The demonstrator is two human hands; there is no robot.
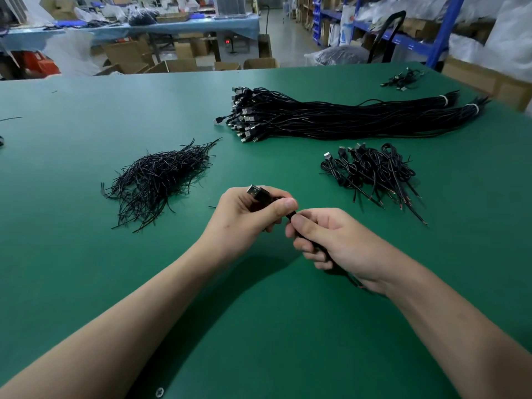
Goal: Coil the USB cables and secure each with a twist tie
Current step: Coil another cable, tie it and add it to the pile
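My left hand (pixel 244 210) grips a black USB cable (pixel 259 194) just behind its metal plug, which sticks up and to the left past my fingers. My right hand (pixel 334 240) holds the same cable lower down, its thumb and fingers curled round the wire, and the rest of the wire runs hidden under that palm. A loose heap of black twist ties (pixel 155 180) lies to the left. A pile of coiled, tied cables (pixel 371 171) sits to the right. Long bundles of straight USB cables (pixel 331 116) lie further back.
All of this rests on a green table mat (pixel 115 283). A few stray cables (pixel 403 79) lie at the far right corner. Beyond the table's far edge stand cardboard boxes (pixel 178 64), another worktable and blue shelving (pixel 440 33).
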